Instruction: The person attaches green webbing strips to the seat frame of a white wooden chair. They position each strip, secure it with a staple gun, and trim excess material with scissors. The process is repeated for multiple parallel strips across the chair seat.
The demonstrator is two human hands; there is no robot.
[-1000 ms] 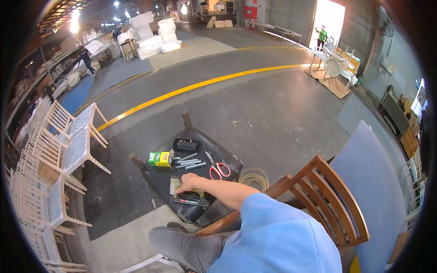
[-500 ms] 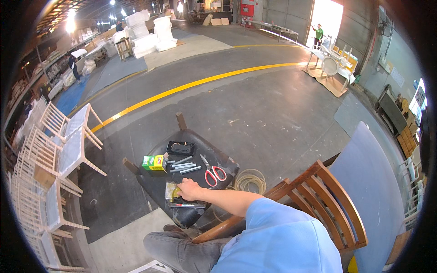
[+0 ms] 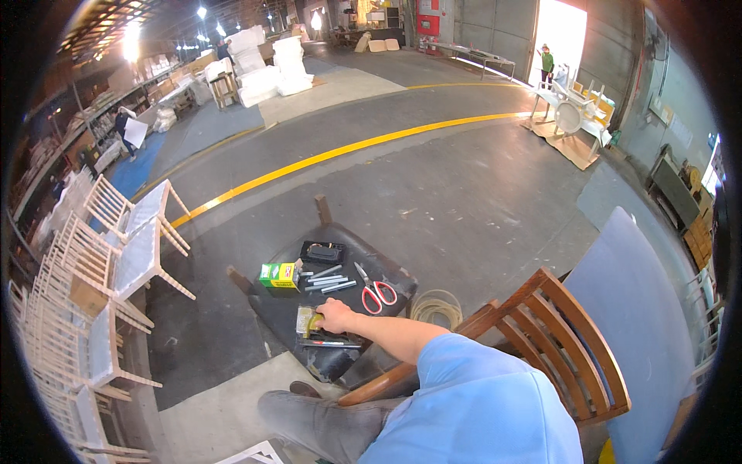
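Note:
My right hand (image 3: 334,315) reaches down to the near part of a worn black seat pad (image 3: 340,363), its fingers closed on a small yellow, rounded object (image 3: 314,322). A pale, clear-looking piece (image 3: 302,319) lies against that object; its kind I cannot make out. Just nearer me is a slim pen-like stick (image 3: 328,344). Farther up the pad lie scissors (image 3: 377,295) with red-and-white handles, several grey metal-looking sticks (image 3: 331,284), a green and yellow box (image 3: 279,274) and a black case (image 3: 322,252). My left hand is outside the picture.
A slatted wooden chair (image 3: 576,340) stands close at the right, a coil of clear tubing (image 3: 437,308) beside the pad. Pale spindle-back chairs (image 3: 116,255) line the left. White stacks (image 3: 290,66), a person in green (image 3: 546,64) and another person (image 3: 126,133) are farther off.
The whole scene has shifted slightly right and down as my head moved. My right hand stays on the yellow object. The person at far left now has a white panel in front.

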